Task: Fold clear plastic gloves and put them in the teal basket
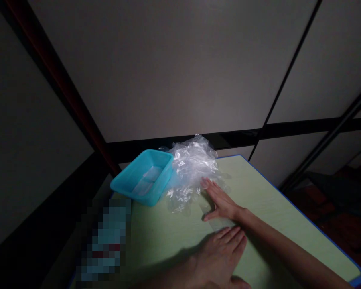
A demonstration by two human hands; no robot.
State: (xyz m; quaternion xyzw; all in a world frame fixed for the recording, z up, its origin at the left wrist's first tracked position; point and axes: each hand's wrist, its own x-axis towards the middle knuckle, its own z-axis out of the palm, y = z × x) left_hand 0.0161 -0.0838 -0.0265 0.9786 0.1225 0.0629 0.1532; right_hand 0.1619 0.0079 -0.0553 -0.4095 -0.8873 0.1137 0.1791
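My left hand [222, 253] lies low over the table, palm down, its fingers stretched out side by side and its thumb apart. Just beyond it, my right hand [224, 202] is open, thumb spread from the fingers, whose tips reach the near right edge of a crumpled heap of clear plastic bags [192, 164]. A flat, see-through piece of plastic [221, 224] shows faintly between the two hands; its outline is hard to make out. Left of the heap stands a turquoise plastic basket [165, 182] with a pale flat item [147, 180] inside.
The pale green table [156, 233] has a blue rim and stands close to light cabinet panels [180, 72] with dark strips. At the left table edge is a blurred-out, pixelated light-blue item [108, 237]. A dark object [343, 196] lies beyond the right side.
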